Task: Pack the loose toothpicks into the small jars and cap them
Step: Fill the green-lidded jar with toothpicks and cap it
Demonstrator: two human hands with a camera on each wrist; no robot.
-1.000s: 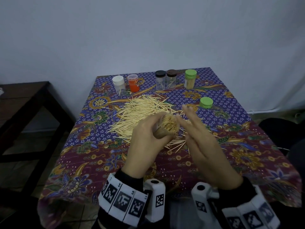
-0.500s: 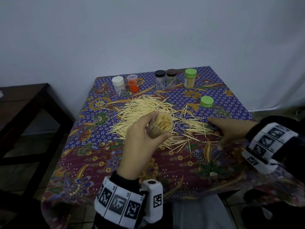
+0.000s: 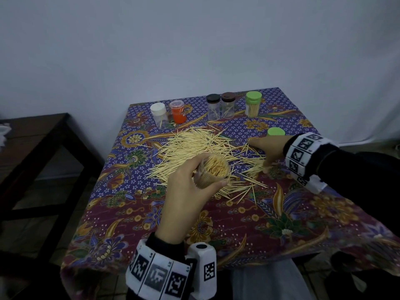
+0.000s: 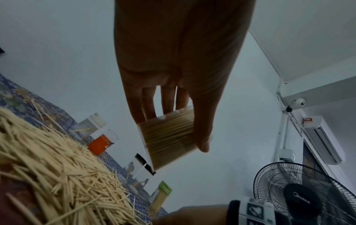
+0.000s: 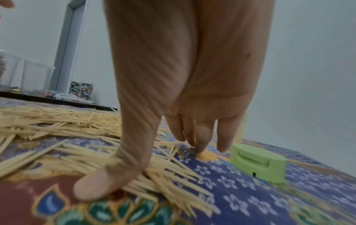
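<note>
Gripping an uncapped clear jar point(image 3: 213, 173) packed full of toothpicks, the left hand point(image 3: 190, 189) holds it raised above the near edge of the loose toothpick pile point(image 3: 194, 148), fingers and thumb curled round its wall. The right hand point(image 3: 267, 149) is spread flat on the counter point(image 3: 281, 224) at the pile's right edge, thumb and fingertips pressing on scattered toothpicks, nothing gripped. A loose green cap point(image 3: 275, 132) lies just beyond that hand. Behind the pile stand 5 jars: a white-capped jar point(image 3: 159, 114), an orange jar point(image 3: 178, 114), a black-capped jar point(image 3: 213, 107), a brown-capped jar point(image 3: 227, 106) and a green-capped jar point(image 3: 253, 104) full of toothpicks.
</note>
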